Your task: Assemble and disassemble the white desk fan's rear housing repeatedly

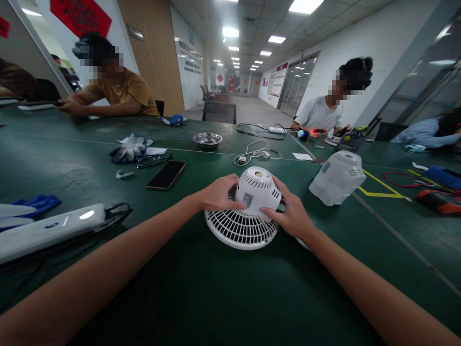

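Fingers of the left hand (218, 194) and right hand (297, 216), a bit spread, hold both sides of the white motor cover (260, 194). It sits on the round fan grille (248, 246) on the green table (201, 298), but I can't tell if they are joined tight, and the white vented shell (336, 180) to the right stands apart from them

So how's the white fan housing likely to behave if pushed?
Probably stiff: the white fan housing holds a firm domed shape. Its smooth, glossy surface may feel slightly slippery to bare fingers. Tipping seems unlikely, since the wide round grille spreads out beneath it.
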Available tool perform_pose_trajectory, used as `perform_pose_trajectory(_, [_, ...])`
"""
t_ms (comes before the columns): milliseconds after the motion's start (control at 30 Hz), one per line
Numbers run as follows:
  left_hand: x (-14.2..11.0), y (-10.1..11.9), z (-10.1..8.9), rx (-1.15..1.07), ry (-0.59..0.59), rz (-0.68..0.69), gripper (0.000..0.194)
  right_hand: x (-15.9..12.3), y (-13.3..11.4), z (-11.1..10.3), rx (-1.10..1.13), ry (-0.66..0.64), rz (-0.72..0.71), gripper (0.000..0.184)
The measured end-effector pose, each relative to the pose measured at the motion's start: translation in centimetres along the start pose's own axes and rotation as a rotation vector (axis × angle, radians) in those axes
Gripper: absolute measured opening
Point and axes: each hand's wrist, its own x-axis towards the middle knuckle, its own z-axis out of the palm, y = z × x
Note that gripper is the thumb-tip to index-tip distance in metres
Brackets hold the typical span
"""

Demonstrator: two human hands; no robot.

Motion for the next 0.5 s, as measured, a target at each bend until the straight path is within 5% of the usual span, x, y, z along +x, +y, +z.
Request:
perform_pose_trajectory(267, [0.0, -0.4, 0.0, 0.027, 0.054, 0.157, 0.078, -0.3, -0.1, 0.1, -0.126, 0.021, -0.133, 0.115])
perform_pose_trajectory(500, [-0.3, 0.1, 1.2, -0.053, 0.060, 0.210, 0.133, -0.7, -0.9, -0.3, 0.082, -0.131, -0.091, 0.091])
